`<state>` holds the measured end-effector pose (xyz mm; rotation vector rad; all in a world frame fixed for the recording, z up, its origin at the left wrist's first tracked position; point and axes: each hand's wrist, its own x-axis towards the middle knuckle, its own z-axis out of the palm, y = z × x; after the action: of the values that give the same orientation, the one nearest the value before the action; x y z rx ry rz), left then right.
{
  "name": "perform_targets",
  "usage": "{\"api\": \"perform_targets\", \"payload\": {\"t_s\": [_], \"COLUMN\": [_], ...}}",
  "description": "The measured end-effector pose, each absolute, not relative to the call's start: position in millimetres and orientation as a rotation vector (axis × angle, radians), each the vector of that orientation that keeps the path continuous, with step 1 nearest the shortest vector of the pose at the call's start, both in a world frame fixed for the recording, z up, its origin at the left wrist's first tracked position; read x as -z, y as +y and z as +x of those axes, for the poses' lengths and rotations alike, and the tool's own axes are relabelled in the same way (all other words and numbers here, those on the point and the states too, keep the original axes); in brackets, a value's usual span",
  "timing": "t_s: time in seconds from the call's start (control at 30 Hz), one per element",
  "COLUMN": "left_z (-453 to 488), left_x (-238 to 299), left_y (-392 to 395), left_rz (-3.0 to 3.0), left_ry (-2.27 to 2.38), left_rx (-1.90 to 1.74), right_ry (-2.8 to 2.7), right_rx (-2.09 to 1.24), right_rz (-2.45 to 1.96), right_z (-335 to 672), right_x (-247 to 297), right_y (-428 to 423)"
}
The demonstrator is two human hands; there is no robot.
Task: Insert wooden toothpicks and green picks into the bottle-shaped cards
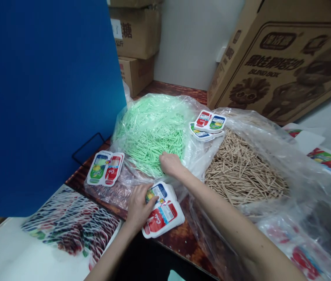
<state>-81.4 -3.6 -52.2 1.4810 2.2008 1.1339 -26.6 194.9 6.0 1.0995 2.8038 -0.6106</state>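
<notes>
My left hand grips a stack of white-edged packs shaped like paired jars, printed red "Cola" and blue-green with lemons. The thumb lies on top of the stack, over the table's front edge. My right hand is closed at the near side of a heap of thin green sticks in a clear plastic bag. Its fingertips are hidden against the heap, so what they pinch cannot be made out. Left of the green heap lies another small stack of jar-shaped packs, the top one showing sticks in its windows.
More packs lie between the green heap and a bag of thin brown sticks. A blue panel blocks the left. Cardboard boxes stand behind, and a large carton leans at right. Plastic-wrapped packs lie at lower right.
</notes>
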Motion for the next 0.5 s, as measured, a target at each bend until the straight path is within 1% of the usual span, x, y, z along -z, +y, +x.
{"api": "perform_targets", "payload": {"t_s": [0.13,0.3,0.4,0.5], "left_z": [-82,-83,-83,-83], "left_x": [52,55,57,52], "left_y": [-5,-4,-4,-7], "left_rz": [1.480,1.505,1.528,1.569], "left_ry": [2.198,2.198,2.200,2.171], "left_rx": [-1.130,-1.161,-1.163,-1.167], "right_ry": [2.749,2.449,2.174,1.900], "right_rx": [1.018,1.761,2.188,2.513], "right_rz": [1.252,1.402,1.332,1.190], "right_z": [-22,-10,-1,9], "right_x": [-8,-18,-23,-26], "right_y": [219,241,240,233]}}
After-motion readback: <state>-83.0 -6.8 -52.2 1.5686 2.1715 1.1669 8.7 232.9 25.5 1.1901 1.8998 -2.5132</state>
